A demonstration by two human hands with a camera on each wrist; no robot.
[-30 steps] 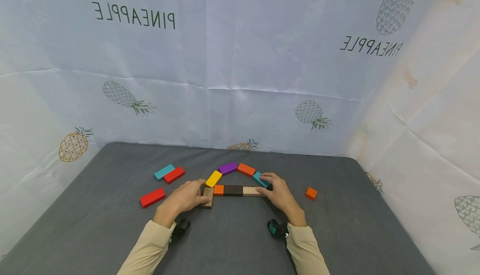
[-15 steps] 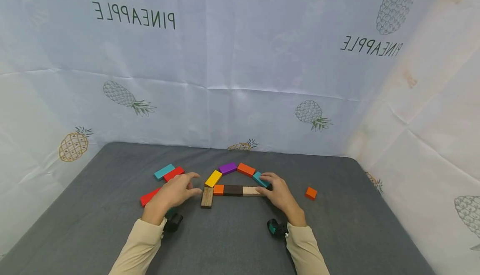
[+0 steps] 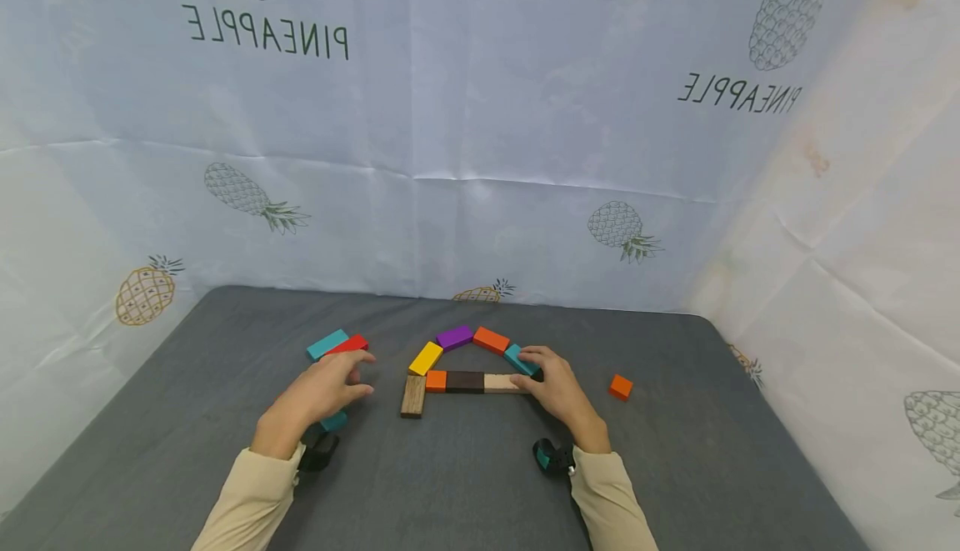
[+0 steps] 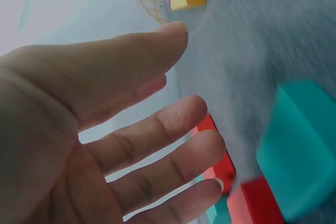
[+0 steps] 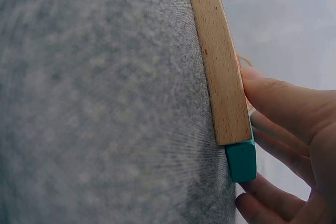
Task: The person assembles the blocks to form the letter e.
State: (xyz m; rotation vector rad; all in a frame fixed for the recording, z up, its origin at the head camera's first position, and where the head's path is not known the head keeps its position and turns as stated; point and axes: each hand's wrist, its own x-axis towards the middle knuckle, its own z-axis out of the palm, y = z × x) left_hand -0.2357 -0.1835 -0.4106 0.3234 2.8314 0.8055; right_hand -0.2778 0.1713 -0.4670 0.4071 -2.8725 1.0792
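My left hand is over the left part of the table, fingers spread and nothing held. Beneath and around it are red blocks and a teal block. My right hand rests at the right end of a block outline. Its thumb touches the light wooden block, and its fingers lie by the teal block, partly hidden. The outline also has yellow, purple and orange blocks in an arc. A dark brown block and small orange block form the straight side.
A brown wooden block stands out from the outline's left corner toward me. One small orange block lies apart at the right. Another teal block is at the back left. A pineapple-print cloth hangs behind the grey table.
My left hand has let go of the brown wooden block at the corner and moved left, over the red blocks. My right hand has stayed in place.
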